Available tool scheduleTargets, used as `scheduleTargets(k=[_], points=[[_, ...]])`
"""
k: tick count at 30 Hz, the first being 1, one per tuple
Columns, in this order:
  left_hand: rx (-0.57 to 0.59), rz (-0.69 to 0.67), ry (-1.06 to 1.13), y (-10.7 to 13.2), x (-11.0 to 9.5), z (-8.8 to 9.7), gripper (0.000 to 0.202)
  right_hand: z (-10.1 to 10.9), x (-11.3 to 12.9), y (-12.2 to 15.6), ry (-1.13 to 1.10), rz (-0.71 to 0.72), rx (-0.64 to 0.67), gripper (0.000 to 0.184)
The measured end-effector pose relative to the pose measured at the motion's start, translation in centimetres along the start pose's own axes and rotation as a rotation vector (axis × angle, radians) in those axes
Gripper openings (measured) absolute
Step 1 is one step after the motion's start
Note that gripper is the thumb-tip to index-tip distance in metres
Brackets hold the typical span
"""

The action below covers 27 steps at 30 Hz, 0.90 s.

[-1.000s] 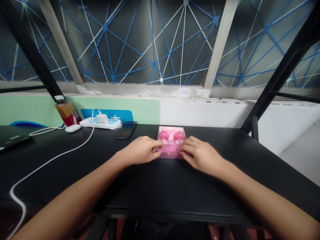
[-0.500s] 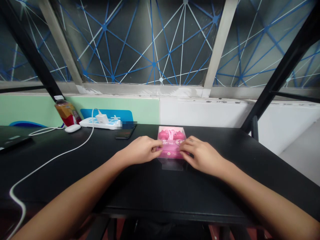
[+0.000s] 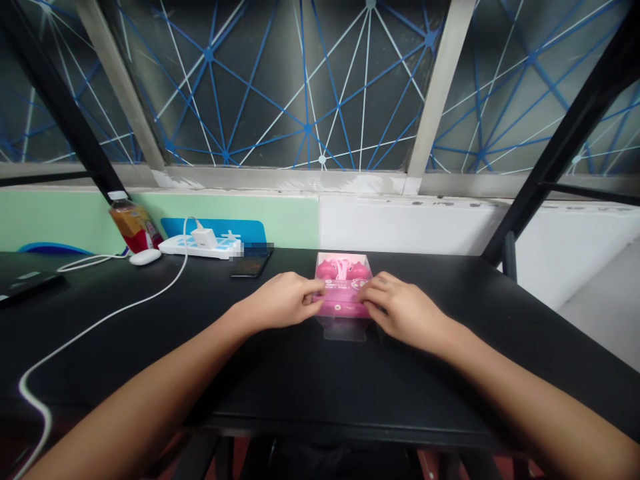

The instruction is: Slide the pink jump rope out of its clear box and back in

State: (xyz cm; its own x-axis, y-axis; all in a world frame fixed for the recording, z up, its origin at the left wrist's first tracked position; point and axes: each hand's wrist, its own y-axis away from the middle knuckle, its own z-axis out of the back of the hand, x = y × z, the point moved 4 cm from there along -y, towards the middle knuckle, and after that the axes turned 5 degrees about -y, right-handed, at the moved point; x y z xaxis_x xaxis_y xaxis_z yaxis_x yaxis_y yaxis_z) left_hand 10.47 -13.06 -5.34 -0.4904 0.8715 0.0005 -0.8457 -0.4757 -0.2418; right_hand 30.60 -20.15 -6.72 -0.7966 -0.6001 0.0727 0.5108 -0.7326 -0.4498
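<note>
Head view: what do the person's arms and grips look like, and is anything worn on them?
The left grip and right grip are bare hands with no gloves. The right one has a small dark mark near a knuckle, too small to identify. The left forearm and right forearm are bare too, with no sleeves, watch or cables in view.

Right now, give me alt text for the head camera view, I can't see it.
A left hand and a right hand touch opposite sides of a pink product box on a black desk, with a clear plastic flap at its near edge. Behind lie a phone and a white power strip.
</note>
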Motion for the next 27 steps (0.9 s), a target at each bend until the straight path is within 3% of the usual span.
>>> scheduleTargets(k=[15,27], points=[[0.009,0.027,0.086,0.02,-0.3,0.3,0.007,0.1,0.09,-0.09,0.016,-0.011,-0.005,0.017],[0.01,0.015,0.111,-0.04,-0.15,0.2,0.021,0.0,-0.01,-0.03,0.005,-0.013,0.002,0.017]])
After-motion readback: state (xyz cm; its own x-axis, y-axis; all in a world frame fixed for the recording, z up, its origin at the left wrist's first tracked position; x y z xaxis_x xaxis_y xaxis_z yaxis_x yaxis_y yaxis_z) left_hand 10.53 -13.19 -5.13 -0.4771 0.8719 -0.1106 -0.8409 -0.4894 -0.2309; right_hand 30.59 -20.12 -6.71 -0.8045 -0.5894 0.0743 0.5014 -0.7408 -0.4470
